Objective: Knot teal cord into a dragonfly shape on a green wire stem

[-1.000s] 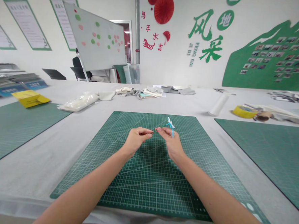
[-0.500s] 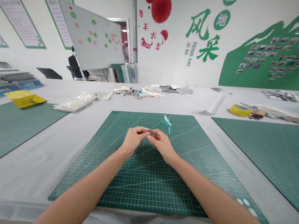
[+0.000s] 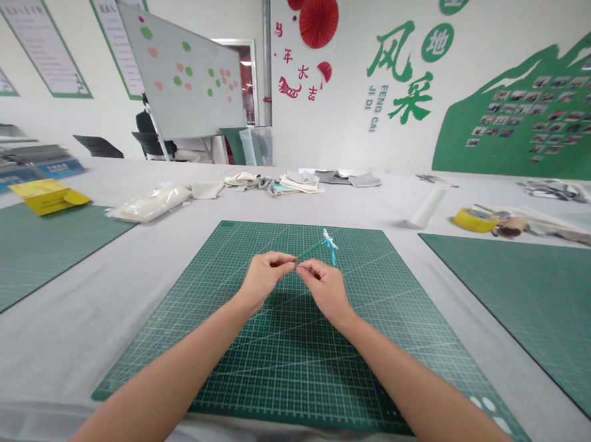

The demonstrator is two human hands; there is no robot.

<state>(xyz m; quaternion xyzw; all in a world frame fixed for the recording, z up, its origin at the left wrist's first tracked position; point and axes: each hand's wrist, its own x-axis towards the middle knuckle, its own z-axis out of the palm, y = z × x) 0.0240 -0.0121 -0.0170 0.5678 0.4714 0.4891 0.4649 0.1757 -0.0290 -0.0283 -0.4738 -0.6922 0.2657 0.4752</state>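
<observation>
Over the middle of a green cutting mat (image 3: 297, 354), my left hand (image 3: 263, 279) and my right hand (image 3: 324, 286) meet fingertip to fingertip. Both pinch a thin green stem (image 3: 310, 250) that runs up and to the right. At its far end sits a small blue and white tip (image 3: 330, 240), like a tiny bow or flower. The fingers of both hands are closed on the stem's near end.
More green mats lie at the left (image 3: 34, 245) and right (image 3: 536, 296). At the back are a yellow box (image 3: 49, 194), a plastic bag (image 3: 149, 202), folded fabric pieces (image 3: 282, 180), a white roll (image 3: 428, 206) and yellow tape (image 3: 474, 219). A whiteboard (image 3: 184, 74) stands behind.
My hands have come closer together, and the blue-tipped stem now slants up to the right, away from my right hand. The view has shifted slightly.
</observation>
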